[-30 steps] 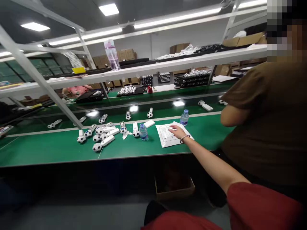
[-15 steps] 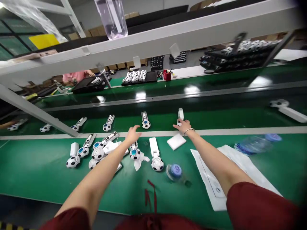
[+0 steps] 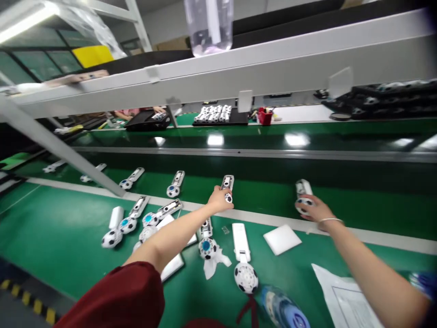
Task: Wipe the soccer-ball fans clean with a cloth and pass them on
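Head cam, and I'll use the white block [image 3: 282, 239] as the marker for everything, since both hands are working just past it on the dark green belt [image 3: 266, 187]. Left hand [image 3: 220, 200] is farther back and off to the block's left, thumb and fingers bent around the football-patterned end of one gadget [image 3: 227, 182]; can't tell if that's a proper grip or only a touch. Right hand [image 3: 316, 208], bracelet [image 3: 330, 220] on the wrist, is back and to the block's right, fingers curled over the ball end of a second gadget [image 3: 303, 187], looks gripped to me. Both handles point away from the block.

A pale strip [image 3: 266, 219] runs between block and belt. On the green tabletop [image 3: 68, 228], left of the block, there's a white-handled gadget [image 3: 241, 246] lying ball end nearest me, then a tissue gadget [image 3: 206, 248] left of that with crumpled paper [image 3: 212, 268] by it, then a loose pile [image 3: 147, 232] farther left, partly hidden by the left arm. Blue-capped bottle [image 3: 275, 303] is on the block's near side, white packet [image 3: 344, 296] nearer and to its right.
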`<action>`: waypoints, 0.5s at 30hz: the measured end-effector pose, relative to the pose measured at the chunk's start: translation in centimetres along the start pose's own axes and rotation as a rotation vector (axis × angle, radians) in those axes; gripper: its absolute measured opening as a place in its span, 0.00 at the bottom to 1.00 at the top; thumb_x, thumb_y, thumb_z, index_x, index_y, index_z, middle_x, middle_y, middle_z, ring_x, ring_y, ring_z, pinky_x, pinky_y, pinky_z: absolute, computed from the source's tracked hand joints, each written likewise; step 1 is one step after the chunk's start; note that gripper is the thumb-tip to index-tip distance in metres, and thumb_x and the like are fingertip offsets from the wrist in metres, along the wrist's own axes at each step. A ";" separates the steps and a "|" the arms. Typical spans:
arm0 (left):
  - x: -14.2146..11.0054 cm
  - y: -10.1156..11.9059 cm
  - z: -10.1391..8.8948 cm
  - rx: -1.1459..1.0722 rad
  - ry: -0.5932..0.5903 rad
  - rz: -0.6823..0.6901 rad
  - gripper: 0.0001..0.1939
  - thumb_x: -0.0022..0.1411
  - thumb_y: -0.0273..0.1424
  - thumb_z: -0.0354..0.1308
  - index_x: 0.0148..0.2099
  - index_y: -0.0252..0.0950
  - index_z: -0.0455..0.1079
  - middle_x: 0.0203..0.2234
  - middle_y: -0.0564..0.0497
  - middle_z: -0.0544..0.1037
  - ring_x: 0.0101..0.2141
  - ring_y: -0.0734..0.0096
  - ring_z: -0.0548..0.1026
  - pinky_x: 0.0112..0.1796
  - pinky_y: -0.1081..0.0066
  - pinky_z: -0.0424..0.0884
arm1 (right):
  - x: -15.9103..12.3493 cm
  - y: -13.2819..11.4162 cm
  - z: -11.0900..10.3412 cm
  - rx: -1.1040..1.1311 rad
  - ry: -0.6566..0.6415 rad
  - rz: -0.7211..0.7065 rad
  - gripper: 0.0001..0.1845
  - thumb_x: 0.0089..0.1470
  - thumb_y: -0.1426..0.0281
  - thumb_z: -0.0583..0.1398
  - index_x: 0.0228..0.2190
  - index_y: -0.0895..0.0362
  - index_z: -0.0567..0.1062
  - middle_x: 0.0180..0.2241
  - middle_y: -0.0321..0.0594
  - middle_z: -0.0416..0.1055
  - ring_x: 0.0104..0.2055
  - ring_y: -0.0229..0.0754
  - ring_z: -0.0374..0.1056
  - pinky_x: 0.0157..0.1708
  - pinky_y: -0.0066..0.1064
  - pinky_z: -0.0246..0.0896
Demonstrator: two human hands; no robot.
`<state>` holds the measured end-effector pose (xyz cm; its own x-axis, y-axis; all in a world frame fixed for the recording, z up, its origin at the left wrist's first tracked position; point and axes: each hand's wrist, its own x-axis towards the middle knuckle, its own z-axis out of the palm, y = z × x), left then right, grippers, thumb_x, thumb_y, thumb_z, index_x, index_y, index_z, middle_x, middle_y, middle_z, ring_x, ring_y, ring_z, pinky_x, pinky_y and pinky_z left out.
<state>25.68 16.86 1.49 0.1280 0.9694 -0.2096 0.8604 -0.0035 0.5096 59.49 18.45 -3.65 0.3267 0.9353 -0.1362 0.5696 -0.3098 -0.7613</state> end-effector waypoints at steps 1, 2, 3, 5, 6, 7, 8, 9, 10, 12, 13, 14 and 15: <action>-2.4 -1.3 -1.6 -0.005 0.023 0.025 0.24 0.43 0.32 0.60 0.46 0.42 0.66 0.50 0.48 0.55 0.40 0.66 0.70 0.44 0.69 0.67 | -0.3 -0.4 -1.0 0.079 -0.033 0.036 0.20 0.47 0.63 0.57 0.43 0.52 0.66 0.35 0.51 0.70 0.34 0.47 0.71 0.31 0.38 0.68; -5.1 -2.7 -3.2 -0.002 0.061 0.051 0.23 0.43 0.31 0.60 0.46 0.43 0.67 0.52 0.49 0.53 0.43 0.64 0.69 0.46 0.69 0.66 | -0.8 -1.0 -2.1 0.150 -0.060 0.062 0.21 0.49 0.63 0.55 0.46 0.52 0.64 0.38 0.53 0.70 0.34 0.46 0.72 0.31 0.37 0.68; -8.2 -4.4 -4.6 0.008 0.102 0.066 0.23 0.43 0.30 0.60 0.45 0.43 0.67 0.54 0.49 0.51 0.45 0.62 0.67 0.47 0.67 0.66 | -1.5 -1.6 -3.2 0.210 -0.086 0.080 0.21 0.51 0.63 0.52 0.48 0.50 0.62 0.42 0.55 0.68 0.35 0.46 0.72 0.30 0.36 0.68; -14.7 -8.2 -6.7 0.068 0.248 0.076 0.20 0.44 0.29 0.58 0.44 0.41 0.68 0.55 0.47 0.50 0.49 0.56 0.64 0.47 0.64 0.66 | -4.0 -3.0 -5.4 0.330 -0.121 0.111 0.19 0.53 0.62 0.50 0.48 0.45 0.63 0.47 0.52 0.66 0.35 0.46 0.72 0.28 0.37 0.66; -18.0 -10.4 -7.4 0.104 0.296 0.024 0.20 0.45 0.30 0.58 0.44 0.41 0.68 0.55 0.46 0.51 0.48 0.56 0.65 0.47 0.63 0.66 | -6.0 -3.9 -6.5 0.458 -0.128 0.134 0.17 0.53 0.62 0.50 0.45 0.43 0.66 0.48 0.50 0.66 0.35 0.45 0.72 0.27 0.38 0.65; -21.2 -12.6 -7.9 0.141 0.346 -0.030 0.19 0.46 0.31 0.57 0.44 0.40 0.68 0.54 0.46 0.52 0.49 0.55 0.64 0.48 0.62 0.65 | -8.4 -5.0 -7.5 0.556 -0.171 0.139 0.14 0.53 0.61 0.51 0.42 0.40 0.68 0.51 0.47 0.64 0.35 0.43 0.72 0.27 0.37 0.63; -24.1 -15.0 -8.1 0.188 0.403 -0.083 0.18 0.47 0.33 0.57 0.43 0.39 0.68 0.53 0.44 0.53 0.51 0.53 0.62 0.50 0.61 0.63 | -11.1 -6.2 -8.3 0.613 -0.162 0.120 0.13 0.53 0.61 0.51 0.41 0.39 0.69 0.52 0.45 0.64 0.35 0.41 0.72 0.26 0.35 0.61; -26.6 -17.5 -8.2 0.233 0.447 -0.141 0.18 0.47 0.35 0.57 0.43 0.38 0.69 0.52 0.43 0.53 0.52 0.52 0.61 0.51 0.60 0.62 | -14.0 -7.5 -8.8 0.646 -0.139 0.094 0.14 0.54 0.62 0.51 0.42 0.40 0.69 0.52 0.45 0.63 0.35 0.40 0.72 0.25 0.33 0.59; -28.8 -19.9 -8.2 0.266 0.478 -0.204 0.19 0.47 0.36 0.57 0.43 0.37 0.69 0.51 0.42 0.54 0.53 0.51 0.60 0.51 0.60 0.62 | -17.0 -8.9 -8.9 0.681 -0.154 0.091 0.15 0.55 0.62 0.49 0.44 0.40 0.68 0.52 0.44 0.63 0.37 0.40 0.72 0.24 0.30 0.56; -31.8 -24.4 -7.7 0.299 0.476 -0.360 0.20 0.48 0.38 0.56 0.45 0.36 0.68 0.48 0.40 0.57 0.56 0.47 0.55 0.49 0.58 0.65 | -22.7 -11.7 -8.0 0.731 -0.185 0.088 0.19 0.57 0.64 0.44 0.48 0.42 0.63 0.54 0.44 0.61 0.39 0.40 0.71 0.23 0.26 0.53; -32.6 -26.3 -7.4 0.297 0.443 -0.442 0.21 0.48 0.38 0.55 0.45 0.36 0.67 0.47 0.40 0.57 0.56 0.45 0.54 0.47 0.57 0.66 | -25.1 -12.8 -7.0 0.755 -0.242 0.092 0.20 0.57 0.66 0.43 0.50 0.44 0.61 0.54 0.45 0.60 0.40 0.41 0.71 0.22 0.24 0.52; -33.2 -28.0 -7.1 0.285 0.410 -0.519 0.23 0.48 0.40 0.55 0.46 0.36 0.67 0.48 0.39 0.56 0.56 0.44 0.54 0.46 0.55 0.66 | -27.4 -13.8 -5.7 0.769 -0.317 0.094 0.21 0.57 0.66 0.43 0.52 0.46 0.59 0.54 0.47 0.60 0.40 0.43 0.71 0.22 0.23 0.52; -33.5 -29.5 -6.7 0.264 0.372 -0.583 0.24 0.48 0.41 0.55 0.47 0.36 0.66 0.49 0.38 0.55 0.56 0.42 0.56 0.45 0.54 0.67 | -29.3 -14.4 -4.2 0.769 -0.374 0.096 0.21 0.56 0.64 0.44 0.51 0.47 0.58 0.53 0.47 0.61 0.39 0.43 0.71 0.20 0.22 0.51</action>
<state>-7.30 -13.85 -0.93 -0.5214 0.8509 -0.0642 0.8337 0.5240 0.1741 44.88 -5.24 14.00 -0.0001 0.9476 -0.3194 -0.1614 -0.3152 -0.9352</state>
